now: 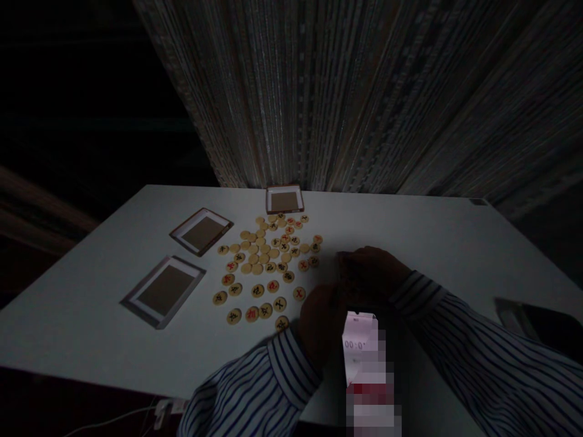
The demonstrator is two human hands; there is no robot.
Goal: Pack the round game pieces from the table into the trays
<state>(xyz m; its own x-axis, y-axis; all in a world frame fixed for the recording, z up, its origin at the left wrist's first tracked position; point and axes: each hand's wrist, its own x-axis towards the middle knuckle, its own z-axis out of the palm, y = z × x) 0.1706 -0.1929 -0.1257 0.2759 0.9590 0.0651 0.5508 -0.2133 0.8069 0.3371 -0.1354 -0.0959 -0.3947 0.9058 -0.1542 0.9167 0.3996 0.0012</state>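
Note:
Several round wooden game discs (268, 267) with red and black characters lie spread over a white table (91, 315). My left hand (321, 325) and my right hand (371, 273) meet just right of the discs, low over the table. Both are in deep shadow. The fingers seem curled together around something dark that I cannot make out. A small white and pink timer (362, 346) with a display stands right in front of my hands. Both my sleeves are striped.
Three shallow box trays lie on the table: one near left (164, 291), one behind it (201, 230), one at the far edge (285, 199). A dark flat object (537, 321) sits at the right. A striped curtain hangs behind. A white cable (136, 416) runs below the front edge.

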